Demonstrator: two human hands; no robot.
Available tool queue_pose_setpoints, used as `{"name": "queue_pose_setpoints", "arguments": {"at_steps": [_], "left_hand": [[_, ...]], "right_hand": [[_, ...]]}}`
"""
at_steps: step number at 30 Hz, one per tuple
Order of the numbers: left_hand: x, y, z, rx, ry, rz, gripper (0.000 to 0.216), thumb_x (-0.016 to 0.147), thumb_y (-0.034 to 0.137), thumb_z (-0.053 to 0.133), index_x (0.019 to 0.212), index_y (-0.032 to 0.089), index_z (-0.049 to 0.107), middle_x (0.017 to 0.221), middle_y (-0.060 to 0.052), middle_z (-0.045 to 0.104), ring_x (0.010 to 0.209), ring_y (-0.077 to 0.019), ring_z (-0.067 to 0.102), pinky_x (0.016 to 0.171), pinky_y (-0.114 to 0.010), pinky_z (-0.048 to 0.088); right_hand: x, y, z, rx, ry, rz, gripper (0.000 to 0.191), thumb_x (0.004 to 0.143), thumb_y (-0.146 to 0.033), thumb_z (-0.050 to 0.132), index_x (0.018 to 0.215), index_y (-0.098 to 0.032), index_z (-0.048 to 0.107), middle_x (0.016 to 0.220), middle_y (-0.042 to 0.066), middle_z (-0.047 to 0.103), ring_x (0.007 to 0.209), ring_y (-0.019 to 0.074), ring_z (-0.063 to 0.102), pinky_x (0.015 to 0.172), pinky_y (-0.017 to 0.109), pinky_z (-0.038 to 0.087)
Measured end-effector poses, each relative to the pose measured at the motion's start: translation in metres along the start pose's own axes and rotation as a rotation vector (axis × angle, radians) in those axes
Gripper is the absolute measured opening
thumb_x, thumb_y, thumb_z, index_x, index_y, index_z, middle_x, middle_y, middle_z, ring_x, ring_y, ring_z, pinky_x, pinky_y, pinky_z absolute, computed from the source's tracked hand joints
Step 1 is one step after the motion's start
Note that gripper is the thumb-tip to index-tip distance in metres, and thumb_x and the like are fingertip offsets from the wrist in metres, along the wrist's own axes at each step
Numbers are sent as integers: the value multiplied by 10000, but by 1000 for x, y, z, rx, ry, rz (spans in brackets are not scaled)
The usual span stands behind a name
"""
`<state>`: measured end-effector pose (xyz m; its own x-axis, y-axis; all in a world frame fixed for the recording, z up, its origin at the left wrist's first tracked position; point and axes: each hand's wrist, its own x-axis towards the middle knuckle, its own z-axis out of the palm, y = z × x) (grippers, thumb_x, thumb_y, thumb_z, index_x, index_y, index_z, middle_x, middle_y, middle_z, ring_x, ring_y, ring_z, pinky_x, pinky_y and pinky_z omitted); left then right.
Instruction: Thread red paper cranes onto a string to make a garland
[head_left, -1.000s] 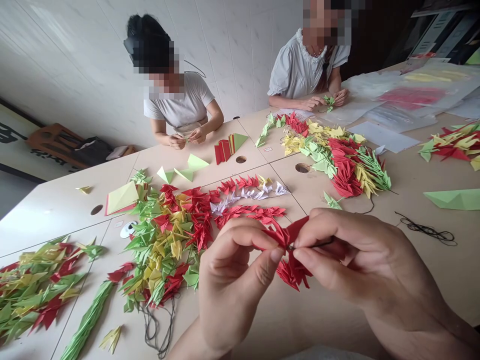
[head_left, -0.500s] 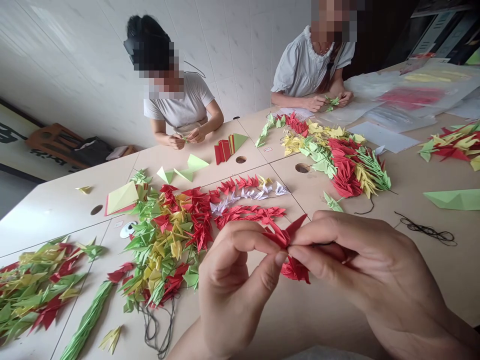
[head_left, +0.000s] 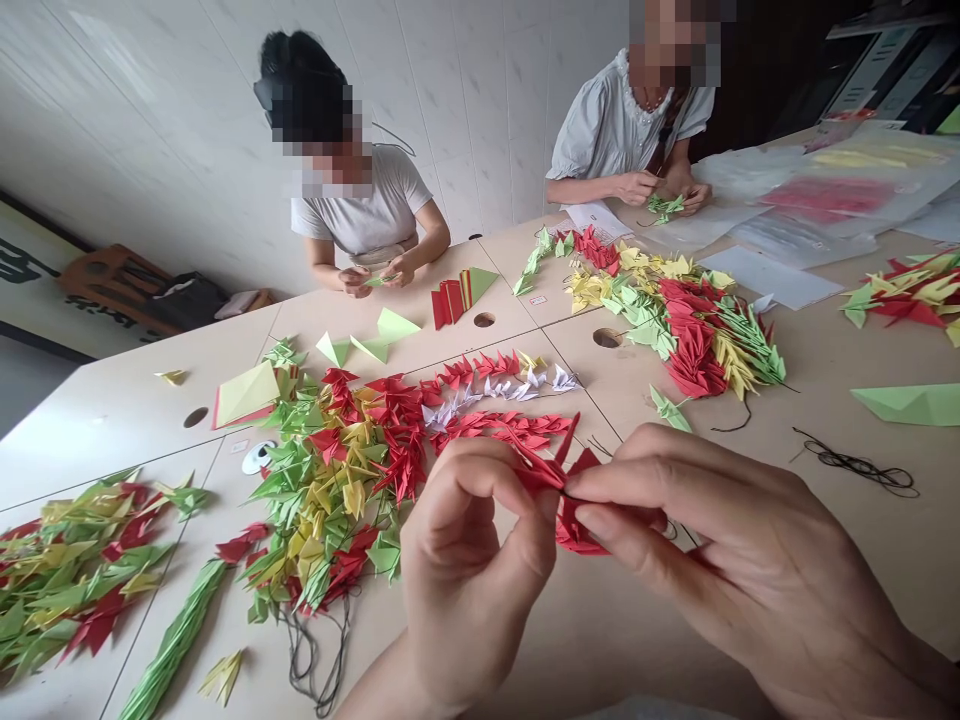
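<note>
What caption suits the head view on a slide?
Left hand and right hand hold red folded paper over a table with red, yellow and green paper clusters.

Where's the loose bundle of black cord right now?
In the head view, the black cord lies on the table at the right, beyond the right hand and just nearer than the long green paper.

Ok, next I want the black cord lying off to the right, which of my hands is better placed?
Probably your right hand: it's nearer the cord; your left hand is farther left, though both hold red paper.
</note>
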<state>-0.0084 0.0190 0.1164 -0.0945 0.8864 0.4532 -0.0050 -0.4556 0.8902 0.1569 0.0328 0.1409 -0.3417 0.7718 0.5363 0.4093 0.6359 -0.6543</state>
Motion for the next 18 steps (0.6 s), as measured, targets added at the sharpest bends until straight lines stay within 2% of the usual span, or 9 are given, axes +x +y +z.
{"name": "queue_pose_setpoints", "arguments": {"at_steps": [6,13,18], "left_hand": [[-1,0,0,-21,18,-32,195,838,53,656,775,207,553,819,8,564,750,-108,550,692,-217,467],[0,1,1,-25,25,-42,195,833,62,668,764,207,556,802,14,566,728,-99,554,669,-199,474],[1,0,1,-21,13,-52,189,836,79,672,756,205,555,787,11,570,713,-103,561,658,-208,477]], "right_hand": [[-1,-3,1,3,23,69,138,882,-124,614,898,-254,660,725,-28,689,595,113,635,552,226,506],[-1,2,3,-12,13,7,128,861,-114,637,872,-241,627,706,-50,667,586,89,615,543,211,466],[0,3,7,-87,61,-38,133,874,-115,620,843,-243,599,637,-63,609,485,74,516,480,223,405]]}}
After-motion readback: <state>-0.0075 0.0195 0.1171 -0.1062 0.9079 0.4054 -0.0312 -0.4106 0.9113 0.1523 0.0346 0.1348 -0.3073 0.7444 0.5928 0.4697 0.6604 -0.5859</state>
